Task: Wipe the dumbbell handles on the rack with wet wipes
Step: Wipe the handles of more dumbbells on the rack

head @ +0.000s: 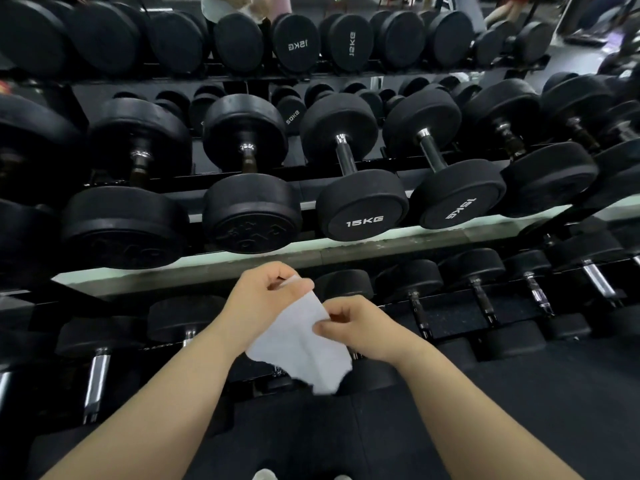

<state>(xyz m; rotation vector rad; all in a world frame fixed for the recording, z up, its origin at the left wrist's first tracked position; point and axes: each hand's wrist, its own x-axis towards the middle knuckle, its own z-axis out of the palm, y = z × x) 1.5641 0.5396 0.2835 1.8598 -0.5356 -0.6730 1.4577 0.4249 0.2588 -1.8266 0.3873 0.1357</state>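
Head-worn camera view, looking down at a black metal dumbbell rack with a pale front rail [242, 261], tier upon tier of black rubber-ended weights.

Landmark: the black round-ended dumbbell marked "15KG" [362, 213] on the middle tier, with its dark handle and chrome collar [346, 157] pointing away from the camera.

Directly below that dumbbell and nearer the camera, a thin white wet wipe [301, 348], held between two bare hands and hanging free, touching no handle. Probably being unfolded or spread flat so as to wrap a handle properly; wiping apparently not yet begun.

Left hand [263, 292] below and slightly left of the 15KG dumbbell, back towards the camera, fingers curled, pinching the wipe's upper corner. Right hand [360, 327] lower still, straight beneath the 15KG dumbbell, fingers curled inward, pinching the wipe's right edge. Bare forearms rising from the bottom corners, converging under the dumbbell.

Smaller chrome-handled dumbbells [98, 379] on the tier beneath, to either side of the hands.
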